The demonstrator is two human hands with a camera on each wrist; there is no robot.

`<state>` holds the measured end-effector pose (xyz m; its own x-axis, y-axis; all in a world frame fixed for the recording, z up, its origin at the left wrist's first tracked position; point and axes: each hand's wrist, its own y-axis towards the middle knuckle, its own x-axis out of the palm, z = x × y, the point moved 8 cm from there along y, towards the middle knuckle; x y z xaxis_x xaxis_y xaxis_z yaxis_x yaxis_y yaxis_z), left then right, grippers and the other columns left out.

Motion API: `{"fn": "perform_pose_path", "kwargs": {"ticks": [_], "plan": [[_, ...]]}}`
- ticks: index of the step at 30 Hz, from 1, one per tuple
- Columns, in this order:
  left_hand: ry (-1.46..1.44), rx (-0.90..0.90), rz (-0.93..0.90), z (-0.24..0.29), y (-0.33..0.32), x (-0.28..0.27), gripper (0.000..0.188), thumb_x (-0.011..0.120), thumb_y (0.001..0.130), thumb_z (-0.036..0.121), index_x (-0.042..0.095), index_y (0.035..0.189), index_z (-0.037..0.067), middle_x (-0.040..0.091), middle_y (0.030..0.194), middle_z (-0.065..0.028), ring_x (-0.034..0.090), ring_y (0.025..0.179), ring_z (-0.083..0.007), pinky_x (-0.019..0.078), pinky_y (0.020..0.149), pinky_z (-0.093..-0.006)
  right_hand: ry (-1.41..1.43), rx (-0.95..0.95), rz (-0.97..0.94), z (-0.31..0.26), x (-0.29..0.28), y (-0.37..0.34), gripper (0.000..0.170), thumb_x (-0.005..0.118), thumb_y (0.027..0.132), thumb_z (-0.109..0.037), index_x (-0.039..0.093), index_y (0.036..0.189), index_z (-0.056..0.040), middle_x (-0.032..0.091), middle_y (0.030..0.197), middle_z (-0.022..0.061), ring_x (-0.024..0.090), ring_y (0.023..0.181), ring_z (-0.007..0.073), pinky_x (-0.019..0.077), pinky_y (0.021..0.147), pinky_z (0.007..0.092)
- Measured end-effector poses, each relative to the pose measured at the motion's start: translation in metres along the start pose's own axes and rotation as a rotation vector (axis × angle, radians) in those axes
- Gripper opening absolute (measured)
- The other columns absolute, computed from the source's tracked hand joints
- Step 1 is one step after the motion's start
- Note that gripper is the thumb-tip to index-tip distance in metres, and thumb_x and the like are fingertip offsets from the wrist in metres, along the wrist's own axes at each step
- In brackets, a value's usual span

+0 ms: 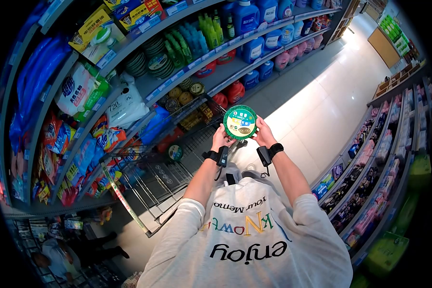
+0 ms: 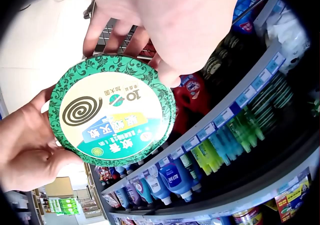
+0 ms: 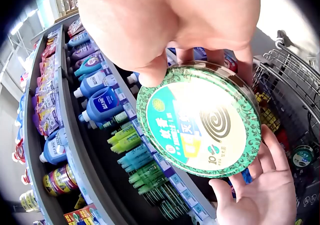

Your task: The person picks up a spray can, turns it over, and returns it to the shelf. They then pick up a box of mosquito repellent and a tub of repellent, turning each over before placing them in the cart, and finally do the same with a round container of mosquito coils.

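Observation:
A round green mosquito coil tin [image 1: 239, 123], its lid printed with a dark spiral, is held up in front of the chest. My left hand [image 1: 221, 139] grips its left edge, and my right hand [image 1: 263, 133] grips the edge opposite. In the left wrist view the lid of the tin [image 2: 112, 109] faces the camera, the left thumb on its rim and the fingers behind. Glare covers part of the lid in the right wrist view, where the right thumb [image 3: 153, 72] presses the rim. A similar round tin [image 1: 175, 152] lies in the shopping cart.
The wire shopping cart [image 1: 153, 180] stands at my left, beside curved-looking shelves of detergent bags, bottles [image 1: 247, 17] and stacked round tins [image 1: 159, 65]. More shelves [image 1: 369, 163] run along the right. Tiled floor [image 1: 317, 91] stretches ahead. A person [image 1: 62, 257] is at the lower left.

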<state>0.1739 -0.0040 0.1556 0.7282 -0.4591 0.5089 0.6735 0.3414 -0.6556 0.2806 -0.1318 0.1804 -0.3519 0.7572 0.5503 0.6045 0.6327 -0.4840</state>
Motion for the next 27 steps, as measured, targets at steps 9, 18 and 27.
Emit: {"fn": "perform_pose_path", "kwargs": {"ticks": [9,18,27], "plan": [[0.021,0.023,-0.076,0.004,0.004,0.024,0.046,0.045,0.09,0.045,0.043,0.122,0.012,0.047,0.124,-0.0096,0.041,0.115,-0.0271,0.031,0.095,-0.0533,-0.01,-0.041,0.018,-0.017,-0.014,0.007,0.043,0.041,0.094,-0.036,0.034,0.134,-0.0202,0.047,0.118,0.0011,0.048,0.1,0.0184,0.0436,0.079,0.0418],[0.104,0.071,-0.009,0.003,0.005,0.025,0.035,0.053,0.09,0.033,0.05,0.115,0.009,0.053,0.112,-0.0054,0.05,0.101,-0.0222,0.0407,0.086,-0.0485,-0.015,-0.033,0.024,-0.022,-0.021,0.012,0.04,0.041,0.095,-0.033,0.038,0.132,-0.0184,0.048,0.117,0.0011,0.048,0.099,0.0187,0.0444,0.08,0.0408],[0.063,0.153,0.008,0.085,0.023,0.004,0.03,0.049,0.092,0.026,0.048,0.116,0.009,0.054,0.111,-0.0075,0.055,0.099,-0.025,0.0471,0.084,-0.05,-0.236,-0.02,-0.161,-0.051,0.07,0.051,0.035,0.054,0.089,-0.029,0.046,0.118,-0.0103,0.055,0.108,0.0032,0.054,0.096,0.0151,0.0438,0.08,0.0369]]}}
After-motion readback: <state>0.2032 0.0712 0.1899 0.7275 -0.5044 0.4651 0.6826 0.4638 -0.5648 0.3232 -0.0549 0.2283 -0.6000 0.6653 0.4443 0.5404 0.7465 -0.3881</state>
